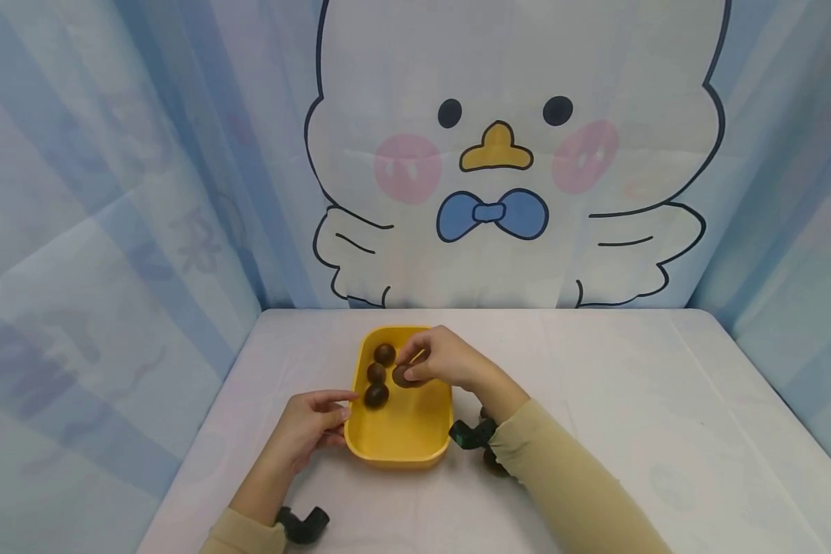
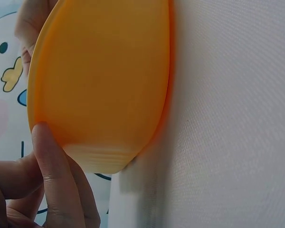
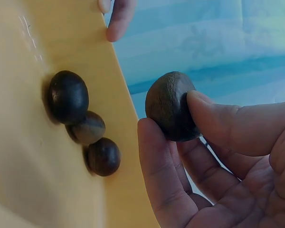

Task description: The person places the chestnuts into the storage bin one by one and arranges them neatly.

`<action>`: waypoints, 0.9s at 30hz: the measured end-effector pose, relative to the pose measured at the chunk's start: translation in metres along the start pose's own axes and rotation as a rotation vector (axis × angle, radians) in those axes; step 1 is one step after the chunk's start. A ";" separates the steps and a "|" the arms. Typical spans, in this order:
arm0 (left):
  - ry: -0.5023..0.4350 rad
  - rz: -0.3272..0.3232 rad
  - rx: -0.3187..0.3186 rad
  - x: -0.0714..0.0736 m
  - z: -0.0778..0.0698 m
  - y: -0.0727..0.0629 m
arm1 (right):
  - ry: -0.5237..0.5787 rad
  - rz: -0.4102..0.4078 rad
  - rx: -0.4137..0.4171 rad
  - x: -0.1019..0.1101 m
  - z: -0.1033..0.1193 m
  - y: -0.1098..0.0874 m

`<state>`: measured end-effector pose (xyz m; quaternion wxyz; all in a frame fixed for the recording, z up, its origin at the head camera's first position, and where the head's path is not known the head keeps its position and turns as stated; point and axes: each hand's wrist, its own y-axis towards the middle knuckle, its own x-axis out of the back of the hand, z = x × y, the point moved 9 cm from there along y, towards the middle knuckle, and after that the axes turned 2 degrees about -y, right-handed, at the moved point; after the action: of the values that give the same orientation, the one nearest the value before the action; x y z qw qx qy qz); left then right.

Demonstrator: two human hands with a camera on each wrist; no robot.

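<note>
A yellow plastic tray (image 1: 396,442) stands on the table. Inside, along its left side, lie three dark brown balls (image 1: 376,395), smooth and nut-like, touching one another in the right wrist view. My right hand (image 1: 450,362) is over the tray and pinches another dark brown ball (image 3: 171,105) between thumb and fingers. This ball has a dull, greyish patch on one side. At the tray's left rim, my left hand (image 1: 312,427) holds the edge. One of its fingertips (image 2: 42,130) presses the outer wall in the left wrist view.
More dark brown balls (image 1: 493,463) lie on the white table (image 1: 616,415) right of the tray, partly hidden by my right forearm and a black wrist mount (image 1: 472,435). A curtain (image 1: 492,269) with a cartoon bird hangs behind the table.
</note>
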<state>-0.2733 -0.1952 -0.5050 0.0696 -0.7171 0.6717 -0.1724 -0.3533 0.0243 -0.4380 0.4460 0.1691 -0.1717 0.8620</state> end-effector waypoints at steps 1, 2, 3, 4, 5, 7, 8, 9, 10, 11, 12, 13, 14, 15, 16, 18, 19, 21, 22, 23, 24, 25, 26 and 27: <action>0.000 0.003 0.002 0.000 0.000 0.000 | 0.000 0.002 0.000 -0.002 0.001 0.001; 0.001 0.005 0.005 0.000 0.000 0.000 | 0.001 0.004 0.001 -0.004 0.002 0.003; 0.001 0.006 0.008 0.000 0.001 0.000 | 0.002 0.005 0.003 -0.005 0.003 0.004; 0.003 0.008 0.009 -0.001 0.001 0.001 | 0.002 0.007 0.006 -0.007 0.004 0.005; 0.005 0.008 0.012 -0.001 0.001 0.001 | 0.007 0.009 0.007 -0.009 0.005 0.006; 0.008 0.008 0.019 -0.001 0.001 0.001 | 0.018 0.017 0.009 -0.013 0.006 0.008; 0.010 0.007 0.020 -0.001 0.001 0.001 | 0.024 0.022 0.012 -0.015 0.006 0.009; 0.010 0.008 0.020 -0.001 0.001 0.001 | 0.030 0.028 0.014 -0.017 0.007 0.010; 0.010 0.009 0.021 -0.001 0.001 0.001 | 0.035 0.034 0.015 -0.019 0.007 0.011; 0.010 0.009 0.022 0.000 0.001 0.001 | 0.041 0.042 0.017 -0.021 0.007 0.012; 0.010 0.010 0.022 0.000 0.001 0.001 | 0.046 0.049 0.018 -0.024 0.008 0.013; 0.011 0.011 0.020 0.000 0.001 0.001 | 0.052 0.054 0.019 -0.026 0.008 0.014; 0.011 0.012 0.018 0.000 0.001 0.001 | 0.052 0.060 0.022 -0.028 0.009 0.015; 0.012 0.013 0.017 0.000 0.001 0.001 | 0.055 0.067 0.023 -0.030 0.009 0.015; 0.012 0.013 0.016 0.000 0.001 0.001 | 0.056 0.074 0.026 -0.032 0.010 0.016; 0.013 0.014 0.014 0.000 0.001 0.001 | 0.053 0.087 0.026 -0.037 0.011 0.017; 0.012 0.016 0.012 0.000 0.001 0.001 | 0.047 0.092 0.025 -0.039 0.012 0.018; 0.007 0.021 0.009 0.000 0.002 0.001 | 0.031 0.102 0.022 -0.042 0.012 0.019; 0.003 0.024 0.008 0.000 0.002 0.001 | 0.017 0.105 0.020 -0.044 0.012 0.019; -0.001 0.026 0.007 0.000 0.002 0.001 | 0.004 0.107 0.018 -0.045 0.012 0.020; -0.006 0.029 0.007 0.000 0.002 0.001 | -0.009 0.107 0.015 -0.046 0.012 0.021; -0.008 0.032 0.004 0.000 0.002 0.001 | -0.022 0.109 0.012 -0.047 0.011 0.021; -0.010 0.033 0.002 0.000 0.002 0.001 | -0.031 0.111 0.011 -0.048 0.011 0.021; -0.010 0.034 0.001 0.000 0.002 0.001 | -0.041 0.114 0.009 -0.049 0.010 0.022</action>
<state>-0.2737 -0.1953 -0.5077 0.0761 -0.7064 0.6834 -0.1680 -0.3433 -0.0267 -0.4539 0.3916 0.1788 -0.1861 0.8832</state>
